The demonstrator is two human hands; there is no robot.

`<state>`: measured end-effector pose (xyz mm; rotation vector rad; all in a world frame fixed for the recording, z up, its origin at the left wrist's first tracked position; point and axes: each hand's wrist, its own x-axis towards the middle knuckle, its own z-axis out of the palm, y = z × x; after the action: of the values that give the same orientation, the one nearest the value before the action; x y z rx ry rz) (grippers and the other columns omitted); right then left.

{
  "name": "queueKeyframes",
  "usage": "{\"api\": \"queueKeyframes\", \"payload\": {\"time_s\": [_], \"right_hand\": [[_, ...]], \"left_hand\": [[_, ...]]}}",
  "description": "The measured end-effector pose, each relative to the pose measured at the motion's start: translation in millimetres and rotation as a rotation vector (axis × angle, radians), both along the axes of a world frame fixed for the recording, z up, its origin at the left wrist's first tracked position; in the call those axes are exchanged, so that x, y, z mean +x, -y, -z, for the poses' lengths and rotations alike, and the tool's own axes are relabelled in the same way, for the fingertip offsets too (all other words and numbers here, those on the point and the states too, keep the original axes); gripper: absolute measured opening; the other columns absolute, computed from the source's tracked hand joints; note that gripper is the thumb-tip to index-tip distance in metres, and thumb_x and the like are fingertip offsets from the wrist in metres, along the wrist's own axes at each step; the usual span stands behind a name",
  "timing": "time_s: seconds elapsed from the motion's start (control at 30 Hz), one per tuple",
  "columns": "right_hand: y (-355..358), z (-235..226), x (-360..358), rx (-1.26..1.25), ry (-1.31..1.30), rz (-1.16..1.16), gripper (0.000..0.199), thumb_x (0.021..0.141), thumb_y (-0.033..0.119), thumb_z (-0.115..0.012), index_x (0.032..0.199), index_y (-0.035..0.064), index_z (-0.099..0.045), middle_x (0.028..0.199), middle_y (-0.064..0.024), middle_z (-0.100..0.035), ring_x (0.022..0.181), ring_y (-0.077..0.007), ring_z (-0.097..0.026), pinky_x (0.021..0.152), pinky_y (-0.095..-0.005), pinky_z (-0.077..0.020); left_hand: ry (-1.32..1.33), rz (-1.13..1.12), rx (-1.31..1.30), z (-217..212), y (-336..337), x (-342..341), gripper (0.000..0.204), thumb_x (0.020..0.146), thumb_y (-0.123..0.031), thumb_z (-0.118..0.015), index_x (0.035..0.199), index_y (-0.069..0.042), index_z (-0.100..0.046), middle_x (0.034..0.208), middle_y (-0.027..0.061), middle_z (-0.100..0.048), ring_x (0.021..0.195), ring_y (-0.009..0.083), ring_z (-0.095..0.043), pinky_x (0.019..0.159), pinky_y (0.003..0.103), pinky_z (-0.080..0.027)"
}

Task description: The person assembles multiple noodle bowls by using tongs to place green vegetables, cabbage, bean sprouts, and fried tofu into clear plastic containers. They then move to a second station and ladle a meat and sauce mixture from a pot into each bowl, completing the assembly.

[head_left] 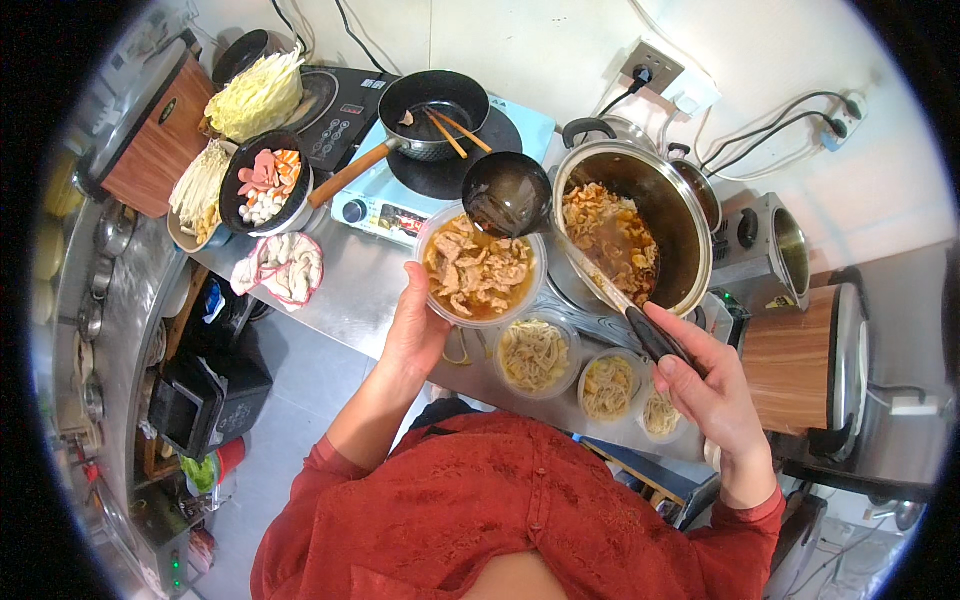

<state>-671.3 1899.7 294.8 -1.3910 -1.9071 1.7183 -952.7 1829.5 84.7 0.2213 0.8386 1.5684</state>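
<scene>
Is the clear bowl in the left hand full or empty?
Nearly full: the bowl holds meat slices in brown broth close to the rim, with the ladle tipped over its edge.

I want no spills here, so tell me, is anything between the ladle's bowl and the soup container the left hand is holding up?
Nothing visible. The ladle, held by the right hand, hangs tilted right at the far rim of the round container in the left hand, with no lid on it.

Cramped kitchen corner, steel counter against a white wall

White wall (520, 40) at 12 o'clock carries 2 power sockets (655, 68); grey floor (290, 420) at 7 o'clock; stainless steel counter (345, 290) runs centre.
</scene>
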Motion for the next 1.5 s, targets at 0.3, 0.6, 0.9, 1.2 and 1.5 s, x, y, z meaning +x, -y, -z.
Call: {"api": "queueKeyframes", "payload": {"time_s": [0.3, 0.6, 0.9, 1.2, 1.5], "right_hand": [[9.7, -5.3, 5.8, 0.0, 0.028, 0.012, 0.051, 0.1, 0.009, -0.059, 0.151, 0.0073, -0.049, 0.085, 0.004, -0.061, 0.064, -0.0013, -0.045, 0.055, -0.0185, -0.0351], [9.5, -13.0, 31.2, -0.375, -0.186, 0.28, 0.049, 0.101, 0.015, -0.056, 0.148, 0.0049, -0.051, 0.079, -0.0036, -0.062, 0.05, -0.0033, -0.041, 0.044, -0.019, -0.0294], [-13.8, 17.5, 64.7, 0.099, 0.033, 0.312, 0.049, 0.099, 0.011, -0.057, 0.147, 0.0032, -0.051, 0.081, -0.0058, -0.065, 0.057, -0.0105, -0.053, 0.049, -0.0265, -0.0426], [-47.8, 103.5, 46.9, 1.189, 0.743, -0.026, 0.053, 0.085, 0.009, -0.067, 0.137, 0.0152, -0.06, 0.095, -0.0156, -0.066, 0.07, -0.0326, -0.07, 0.058, -0.0435, -0.0556], [-18.0, 79.6, 122.8, 1.221, 0.467, 0.463, 0.026, 0.094, 0.029, -0.069, 0.115, 0.0132, -0.071, 0.095, -0.0119, -0.069, 0.079, -0.0285, -0.07, 0.068, -0.0403, -0.0547]], "left_hand": [[0.07, -0.055, -0.014, 1.9, -5.8, 3.5, 0.094, 0.089, -0.073, -0.056, 0.154, -0.008, -0.037, 0.154, 0.0067, -0.048, 0.142, 0.0229, -0.044, 0.116, 0.044, -0.035], [0.036, -0.01, 0.035, 10.5, -16.5, -0.3, 0.096, 0.087, -0.079, -0.049, 0.158, -0.016, -0.033, 0.16, 0.0048, -0.04, 0.148, 0.0245, -0.037, 0.121, 0.046, -0.029], [0.065, 0.002, 0.001, 8.5, -17.2, 6.4, 0.094, 0.09, -0.074, -0.051, 0.157, -0.011, -0.033, 0.157, 0.0056, -0.044, 0.144, 0.0226, -0.042, 0.116, 0.044, -0.035], [-0.002, 0.081, -0.001, 11.8, -0.7, 13.4, 0.09, 0.093, -0.075, -0.042, 0.159, -0.014, -0.031, 0.163, 0.0057, -0.036, 0.15, 0.0249, -0.033, 0.123, 0.046, -0.025], [0.094, 0.239, -0.073, 38.0, 38.1, 24.4, 0.092, 0.095, -0.075, -0.037, 0.159, -0.009, -0.028, 0.164, 0.0081, -0.032, 0.15, 0.027, -0.032, 0.123, 0.047, -0.025]]}}
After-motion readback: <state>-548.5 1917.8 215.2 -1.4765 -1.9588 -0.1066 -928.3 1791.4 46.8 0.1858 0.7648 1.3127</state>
